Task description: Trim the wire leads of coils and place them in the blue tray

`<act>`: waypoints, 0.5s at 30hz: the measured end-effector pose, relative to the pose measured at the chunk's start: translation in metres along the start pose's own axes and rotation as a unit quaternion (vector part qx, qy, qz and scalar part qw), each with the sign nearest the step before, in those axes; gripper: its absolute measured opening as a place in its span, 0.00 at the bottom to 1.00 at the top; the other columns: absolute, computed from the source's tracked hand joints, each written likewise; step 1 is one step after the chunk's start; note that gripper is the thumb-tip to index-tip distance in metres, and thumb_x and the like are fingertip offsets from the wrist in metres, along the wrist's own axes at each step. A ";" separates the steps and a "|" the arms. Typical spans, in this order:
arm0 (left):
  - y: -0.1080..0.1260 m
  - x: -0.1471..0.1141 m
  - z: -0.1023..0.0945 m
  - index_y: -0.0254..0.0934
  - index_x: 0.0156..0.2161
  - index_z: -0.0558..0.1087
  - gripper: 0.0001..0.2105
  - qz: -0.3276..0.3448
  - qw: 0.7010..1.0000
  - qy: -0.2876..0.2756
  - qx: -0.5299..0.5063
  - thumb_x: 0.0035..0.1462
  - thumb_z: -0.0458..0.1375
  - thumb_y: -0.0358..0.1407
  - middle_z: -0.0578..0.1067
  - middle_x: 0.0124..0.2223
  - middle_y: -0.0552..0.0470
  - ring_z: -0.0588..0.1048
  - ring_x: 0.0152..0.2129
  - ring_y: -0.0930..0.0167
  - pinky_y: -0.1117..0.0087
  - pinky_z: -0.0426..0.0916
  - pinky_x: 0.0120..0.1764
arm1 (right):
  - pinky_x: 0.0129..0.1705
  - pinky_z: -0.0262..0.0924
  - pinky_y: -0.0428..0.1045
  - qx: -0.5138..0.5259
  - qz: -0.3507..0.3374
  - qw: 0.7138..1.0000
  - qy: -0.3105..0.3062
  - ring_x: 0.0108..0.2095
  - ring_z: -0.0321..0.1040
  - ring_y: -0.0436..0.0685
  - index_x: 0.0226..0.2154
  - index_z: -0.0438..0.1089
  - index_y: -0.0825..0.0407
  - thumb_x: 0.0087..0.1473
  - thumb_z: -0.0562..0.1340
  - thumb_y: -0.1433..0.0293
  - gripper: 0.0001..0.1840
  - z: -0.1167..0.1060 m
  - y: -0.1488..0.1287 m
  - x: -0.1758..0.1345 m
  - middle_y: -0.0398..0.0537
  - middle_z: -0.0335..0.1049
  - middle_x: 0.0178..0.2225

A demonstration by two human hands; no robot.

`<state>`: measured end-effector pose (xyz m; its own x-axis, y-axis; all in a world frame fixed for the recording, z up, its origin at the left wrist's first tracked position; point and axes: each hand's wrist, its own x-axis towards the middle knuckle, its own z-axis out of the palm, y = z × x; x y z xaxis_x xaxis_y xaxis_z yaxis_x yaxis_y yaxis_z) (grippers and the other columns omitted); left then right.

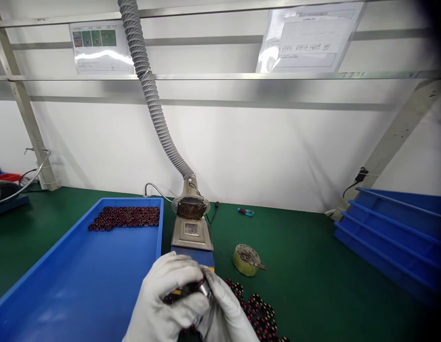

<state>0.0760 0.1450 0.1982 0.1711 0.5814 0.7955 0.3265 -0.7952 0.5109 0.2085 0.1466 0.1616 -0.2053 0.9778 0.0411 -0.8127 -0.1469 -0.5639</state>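
My left hand [167, 297], in a white glove, has its fingers curled around small dark parts with red on them. My right hand [227, 306], also gloved, meets it at the fingertips. Between the two hands shows a short silver metal cylinder [205, 288], pinched at its ends; its exact kind is hidden by the fingers. To the right of my right hand a loose pile of small dark round parts with red and gold spots [261, 316] lies on the green table. Just beyond the hands stands a metal-topped heating pot [192, 237] on a blue base.
A blue tray [99, 270] on the left holds several rows of the dark parts [126, 217] at its far end. A grey exhaust hose [152, 95] hangs over the pot. Right of it are a yellow-green tin [244, 266], small pliers [245, 212] and stacked blue trays [395, 232].
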 end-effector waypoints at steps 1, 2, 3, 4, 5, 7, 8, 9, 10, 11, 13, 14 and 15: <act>-0.003 -0.001 -0.001 0.48 0.41 0.71 0.07 0.000 1.000 -0.002 -0.006 0.55 0.59 0.40 0.77 0.39 0.58 0.74 0.38 0.71 0.72 0.63 0.49 | 0.49 0.60 0.44 0.003 0.012 1.000 -0.004 0.42 0.70 0.49 0.32 0.75 0.51 0.44 0.67 0.72 0.08 -0.001 0.001 0.000 0.44 0.77 0.35; -0.005 -0.002 -0.002 0.48 0.39 0.72 0.05 0.002 1.000 0.003 -0.013 0.57 0.57 0.39 0.77 0.37 0.59 0.75 0.37 0.72 0.72 0.62 0.50 | 0.49 0.61 0.45 0.007 0.026 1.000 -0.007 0.41 0.70 0.50 0.33 0.74 0.51 0.42 0.68 0.72 0.10 -0.002 0.002 0.000 0.44 0.77 0.35; -0.006 -0.003 -0.002 0.48 0.38 0.72 0.04 -0.007 1.000 0.011 -0.018 0.57 0.57 0.39 0.77 0.37 0.59 0.74 0.37 0.73 0.72 0.62 0.50 | 0.48 0.61 0.46 0.013 0.042 0.999 -0.010 0.41 0.70 0.50 0.33 0.74 0.51 0.41 0.69 0.72 0.12 -0.002 0.002 0.000 0.44 0.76 0.35; -0.006 -0.003 -0.002 0.48 0.39 0.72 0.05 -0.013 1.000 0.020 -0.020 0.57 0.57 0.40 0.77 0.37 0.59 0.74 0.37 0.72 0.72 0.64 0.49 | 0.48 0.62 0.47 0.018 0.056 0.998 -0.012 0.41 0.70 0.51 0.34 0.74 0.51 0.41 0.69 0.70 0.12 -0.001 0.001 0.000 0.44 0.76 0.35; -0.004 -0.003 -0.001 0.48 0.40 0.72 0.07 -0.022 0.999 0.022 -0.014 0.55 0.58 0.42 0.77 0.39 0.58 0.74 0.39 0.71 0.72 0.65 0.48 | 0.48 0.62 0.49 0.022 0.068 0.997 -0.014 0.41 0.70 0.52 0.34 0.74 0.51 0.41 0.69 0.68 0.12 0.000 0.000 0.001 0.44 0.76 0.34; 0.001 -0.002 0.001 0.46 0.43 0.70 0.14 -0.030 0.999 0.012 0.016 0.51 0.62 0.43 0.75 0.44 0.55 0.72 0.42 0.69 0.72 0.67 0.46 | 0.48 0.62 0.51 0.026 0.082 0.996 -0.017 0.41 0.70 0.54 0.33 0.75 0.52 0.42 0.69 0.64 0.13 0.004 -0.003 0.001 0.46 0.76 0.34; 0.003 -0.001 0.002 0.45 0.44 0.69 0.16 -0.025 0.999 0.001 0.035 0.49 0.63 0.41 0.74 0.46 0.54 0.72 0.43 0.69 0.71 0.67 0.47 | 0.48 0.62 0.52 0.027 0.082 0.996 -0.019 0.42 0.70 0.55 0.33 0.75 0.52 0.42 0.68 0.63 0.14 0.007 -0.005 0.001 0.47 0.76 0.34; 0.005 -0.001 0.004 0.44 0.44 0.68 0.16 -0.014 0.999 -0.008 0.052 0.49 0.64 0.37 0.74 0.45 0.53 0.72 0.43 0.69 0.70 0.65 0.48 | 0.48 0.62 0.52 0.026 0.079 0.996 -0.021 0.42 0.69 0.55 0.34 0.75 0.52 0.42 0.68 0.62 0.15 0.009 -0.006 0.001 0.47 0.76 0.35; 0.005 0.000 0.005 0.43 0.43 0.67 0.15 0.002 0.998 -0.012 0.062 0.50 0.63 0.32 0.75 0.44 0.53 0.72 0.42 0.70 0.69 0.64 0.49 | 0.48 0.62 0.52 0.026 0.076 0.996 -0.023 0.42 0.69 0.55 0.34 0.75 0.52 0.42 0.69 0.62 0.15 0.010 -0.007 0.000 0.48 0.76 0.36; 0.006 0.000 0.006 0.43 0.42 0.67 0.15 0.017 0.998 -0.014 0.066 0.49 0.62 0.28 0.75 0.42 0.54 0.72 0.41 0.70 0.68 0.63 0.49 | 0.48 0.62 0.52 0.024 0.071 0.997 -0.023 0.42 0.69 0.55 0.33 0.75 0.52 0.42 0.68 0.63 0.14 0.011 -0.007 0.000 0.48 0.75 0.36; 0.005 0.001 0.007 0.42 0.41 0.67 0.14 0.033 0.998 -0.017 0.054 0.49 0.61 0.26 0.75 0.40 0.54 0.72 0.40 0.70 0.67 0.62 0.49 | 0.48 0.63 0.51 0.003 0.056 0.998 -0.023 0.42 0.69 0.55 0.33 0.75 0.51 0.42 0.68 0.62 0.13 0.010 -0.006 0.000 0.48 0.76 0.36; 0.004 0.002 0.006 0.42 0.41 0.67 0.14 0.036 0.998 -0.021 0.040 0.50 0.61 0.28 0.75 0.40 0.53 0.73 0.39 0.69 0.66 0.63 0.48 | 0.47 0.63 0.51 -0.012 0.050 0.998 -0.021 0.42 0.70 0.55 0.33 0.75 0.50 0.42 0.68 0.62 0.14 0.008 -0.006 0.000 0.47 0.76 0.36; 0.004 0.002 0.005 0.42 0.41 0.67 0.12 0.033 0.999 -0.026 0.022 0.51 0.61 0.31 0.75 0.40 0.53 0.73 0.39 0.68 0.65 0.63 0.48 | 0.47 0.63 0.52 -0.024 0.044 0.999 -0.020 0.42 0.70 0.56 0.33 0.75 0.50 0.41 0.69 0.62 0.14 0.006 -0.005 0.002 0.47 0.76 0.36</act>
<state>0.0821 0.1441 0.2004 0.2408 0.5367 0.8087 0.3536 -0.8245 0.4419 0.2092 0.1481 0.1693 -0.2972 0.9546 0.0214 -0.7637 -0.2242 -0.6054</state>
